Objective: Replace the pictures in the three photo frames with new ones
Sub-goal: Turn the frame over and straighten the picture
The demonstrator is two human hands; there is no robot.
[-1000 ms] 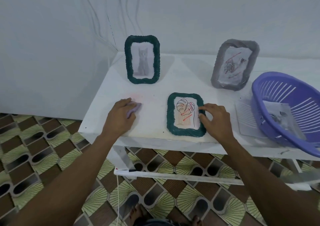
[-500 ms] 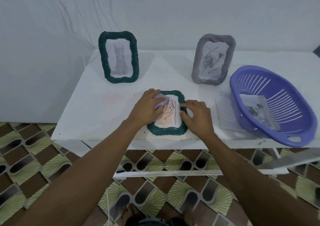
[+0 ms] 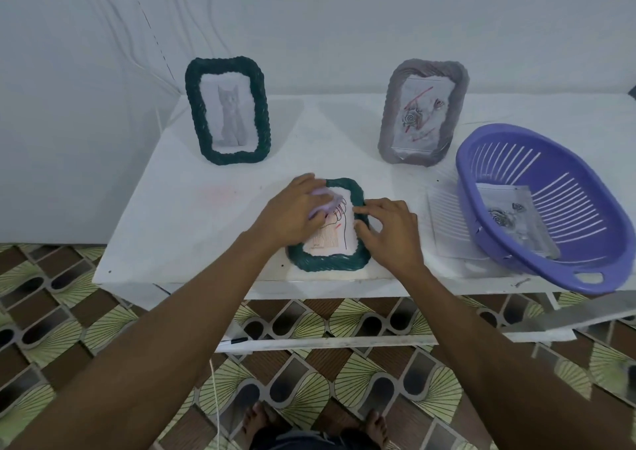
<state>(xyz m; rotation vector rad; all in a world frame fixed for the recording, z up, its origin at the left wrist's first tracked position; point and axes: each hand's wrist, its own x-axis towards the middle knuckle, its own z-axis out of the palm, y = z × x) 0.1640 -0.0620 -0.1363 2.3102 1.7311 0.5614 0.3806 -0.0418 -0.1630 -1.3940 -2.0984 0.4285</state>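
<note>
A dark green frame [image 3: 328, 263] lies flat near the table's front edge, with a line drawing marked in red showing inside. My left hand [image 3: 292, 213] is shut on a small lilac pad [image 3: 325, 201] and presses it on the picture's upper left. My right hand [image 3: 387, 231] rests with its fingers on the frame's right border. At the back left stands a second green frame [image 3: 227, 110] with a grey cat picture. A grey frame [image 3: 422, 112] with a rose picture scribbled in red stands at the back right.
A purple slotted basket [image 3: 547, 205] on the right holds a rose print in a clear sleeve [image 3: 512, 219]. A loose sheet [image 3: 445, 222] lies between it and the flat frame. The white table [image 3: 192, 215] ends just in front of my hands; patterned floor tiles lie below.
My left hand carried the lilac pad from the bare table on the left onto the flat frame's picture. My right hand stayed at the frame's right border.
</note>
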